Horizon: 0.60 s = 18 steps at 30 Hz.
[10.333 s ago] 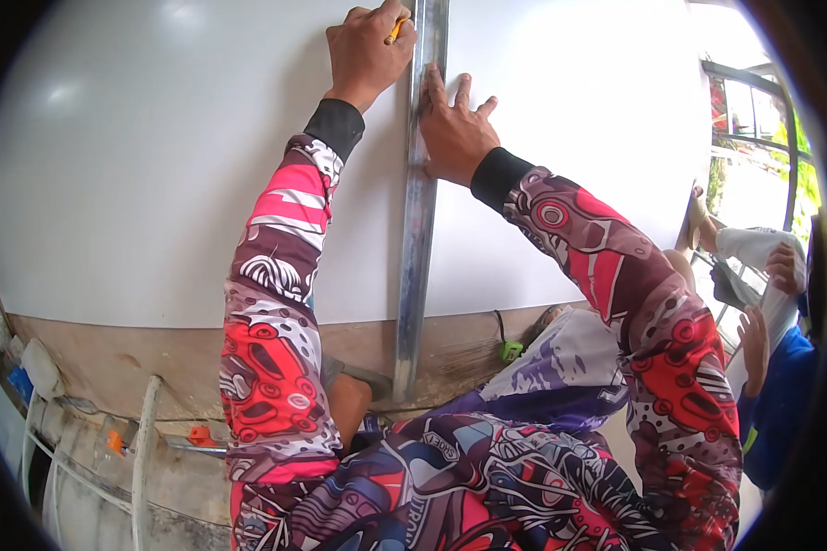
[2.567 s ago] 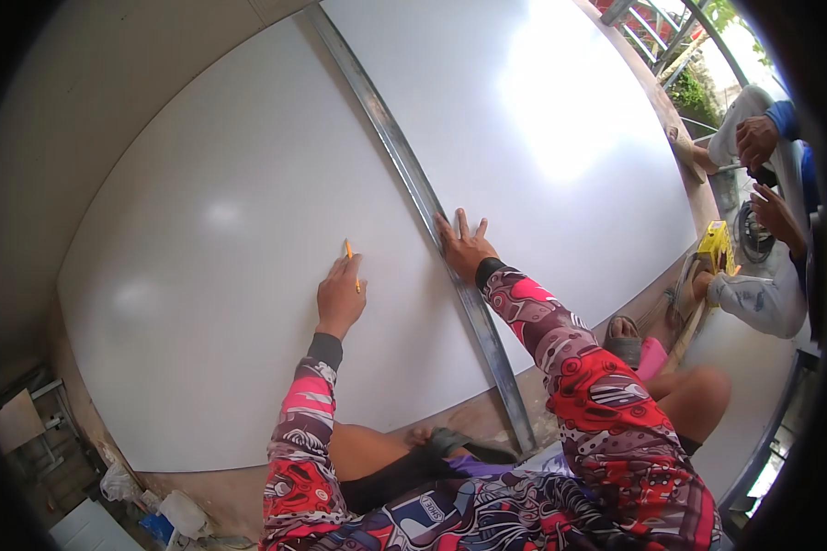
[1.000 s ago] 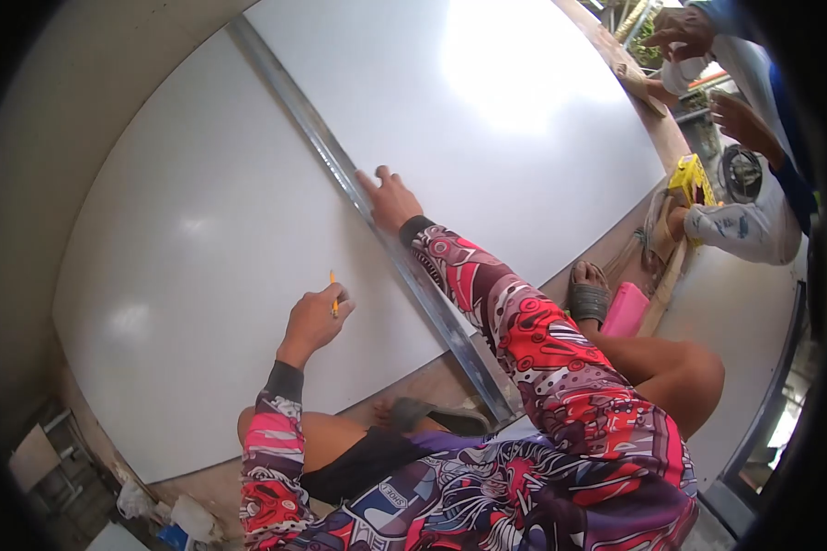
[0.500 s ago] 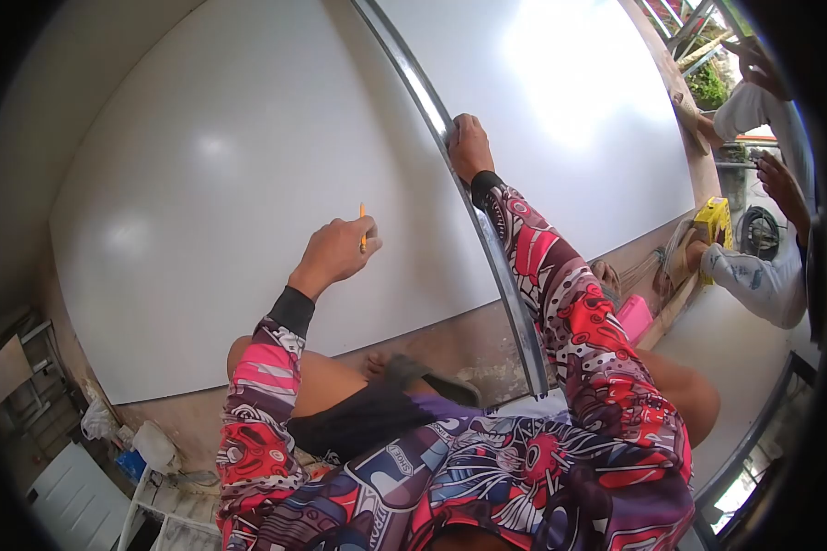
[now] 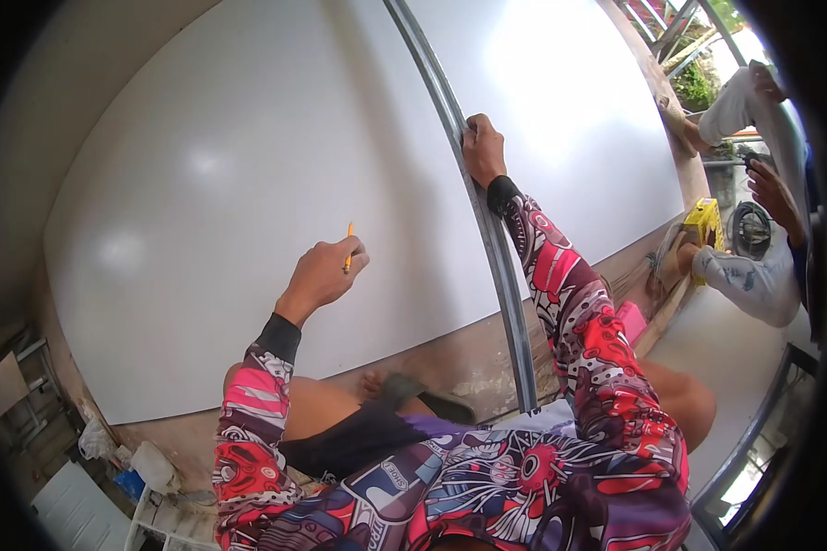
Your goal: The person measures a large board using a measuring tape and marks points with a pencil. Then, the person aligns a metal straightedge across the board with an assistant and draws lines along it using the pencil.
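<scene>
My left hand [image 5: 326, 268] is closed around a yellow pencil [image 5: 349, 241] over the left part of a large glossy white panel [image 5: 248, 184]. The pencil's tip points up, away from me. To the right, my right hand [image 5: 484, 151] grips a long metal bar [image 5: 500, 266] by its edge, with the fingers curled round it. The bar runs from the top of the view down to my lap. A broad shadow falls on the panel left of the bar, so the bar appears lifted off the surface.
A co-worker's hand [image 5: 774, 195] and light trousers [image 5: 749, 283] are at the right, near a yellow box [image 5: 703, 223] and a coiled black cable [image 5: 752, 230]. A pink object [image 5: 630, 321] lies beside my knee. White shelving and a clear bag [image 5: 94, 439] are at lower left.
My right hand went from resting on the bar with fingers extended to gripping it. The bar has been raised and shifted right, away from my left hand, which still holds the pencil.
</scene>
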Each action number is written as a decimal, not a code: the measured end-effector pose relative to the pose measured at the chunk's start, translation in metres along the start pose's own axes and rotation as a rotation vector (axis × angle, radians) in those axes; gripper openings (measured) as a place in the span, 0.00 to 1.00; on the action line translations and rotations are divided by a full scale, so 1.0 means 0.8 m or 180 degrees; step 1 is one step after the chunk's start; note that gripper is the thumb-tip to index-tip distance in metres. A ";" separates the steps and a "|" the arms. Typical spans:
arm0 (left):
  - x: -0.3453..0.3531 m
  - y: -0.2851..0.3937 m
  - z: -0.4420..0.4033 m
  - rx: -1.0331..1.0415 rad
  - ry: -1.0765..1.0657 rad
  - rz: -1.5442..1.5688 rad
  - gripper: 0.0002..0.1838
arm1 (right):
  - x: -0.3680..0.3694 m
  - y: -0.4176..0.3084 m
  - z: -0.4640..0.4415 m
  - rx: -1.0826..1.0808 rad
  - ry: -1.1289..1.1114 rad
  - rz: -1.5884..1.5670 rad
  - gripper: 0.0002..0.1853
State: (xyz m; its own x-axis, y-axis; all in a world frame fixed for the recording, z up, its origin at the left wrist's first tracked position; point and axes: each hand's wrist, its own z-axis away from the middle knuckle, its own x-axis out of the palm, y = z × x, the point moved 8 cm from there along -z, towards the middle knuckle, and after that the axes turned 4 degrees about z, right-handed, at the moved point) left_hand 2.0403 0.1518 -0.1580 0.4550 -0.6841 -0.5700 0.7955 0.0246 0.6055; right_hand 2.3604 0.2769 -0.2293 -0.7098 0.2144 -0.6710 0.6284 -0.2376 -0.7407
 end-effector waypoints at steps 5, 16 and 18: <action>-0.005 -0.007 0.008 0.0039 0.0024 -0.0171 0.13 | 0.000 0.000 0.006 -0.0104 0.0113 -0.0106 0.08; 0.018 0.023 -0.012 0.0672 0.0023 0.0711 0.12 | -0.097 0.022 -0.010 0.0172 0.0949 -0.0269 0.11; 0.021 0.033 -0.012 0.0745 0.0034 0.0824 0.12 | -0.123 0.031 -0.028 0.0322 0.1058 -0.0249 0.14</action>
State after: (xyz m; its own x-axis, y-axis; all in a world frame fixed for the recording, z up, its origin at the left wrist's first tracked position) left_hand 2.0730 0.1484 -0.1569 0.6347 -0.6695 -0.3859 0.5404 0.0277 0.8409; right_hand 2.4531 0.2709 -0.1825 -0.6017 0.5283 -0.5991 0.5297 -0.2975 -0.7943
